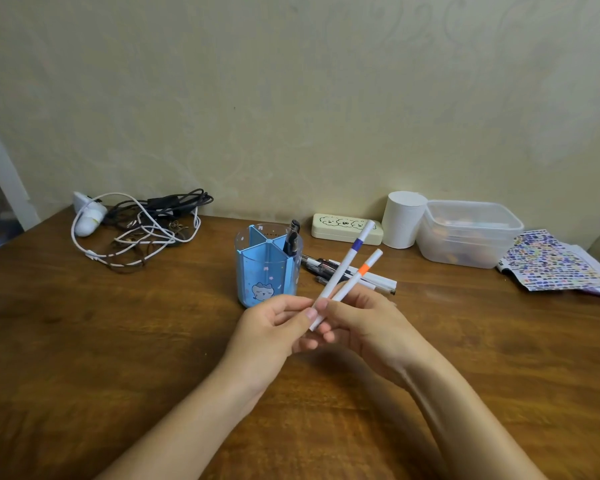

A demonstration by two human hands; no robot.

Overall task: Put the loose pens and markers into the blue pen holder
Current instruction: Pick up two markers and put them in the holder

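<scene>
A blue pen holder with dividers stands mid-table; one dark pen sticks up in its right compartment. Just in front of it my left hand and my right hand meet. Between them are two white markers, one with a purple band and one with an orange band, both slanting up to the right. My left thumb and fingers pinch their lower ends, and my right fingers also touch them. Several loose pens lie on the table right of the holder, behind the markers.
A tangle of white and black cables with a white charger lies at the back left. At the back right sit a cream case, a white paper roll, a clear plastic box and colourful sticker sheets. The wall runs close behind.
</scene>
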